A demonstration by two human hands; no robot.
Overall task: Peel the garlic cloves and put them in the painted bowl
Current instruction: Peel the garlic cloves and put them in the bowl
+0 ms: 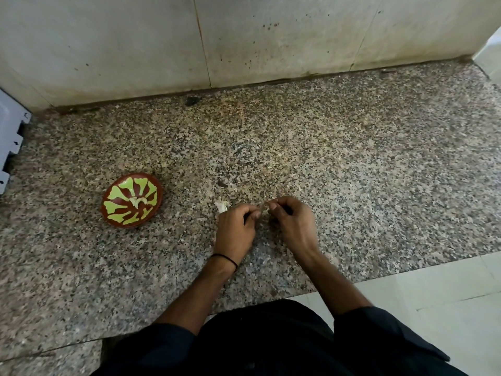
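Where the dark sleeves (168, 340) end at the bottom of the view, two bare forearms reach out over a speckled granite counter (352, 172). A thin black thread (225, 257) circles the left wrist. Both hands are curled and meet fingertip to fingertip just above the stone. The left hand (235, 226) and the right hand (292, 221) each pinch one small pale garlic clove (264, 206) between thumb and fingers. It is too small and blurred to tell how much skin is on it. Just beyond the left knuckles, a white piece of garlic (222, 206) lies on the counter, partly hidden by that hand. Further left and well apart from the hands sits the painted bowl (116, 213), reddish brown with green petal shapes, holding a few pale peeled cloves (139, 200) at its centre. Pale floor tiles (433, 308) show at lower right. Behind the counter rises a stained tiled wall (271, 36), and a white object (10, 139) juts in at the left edge.
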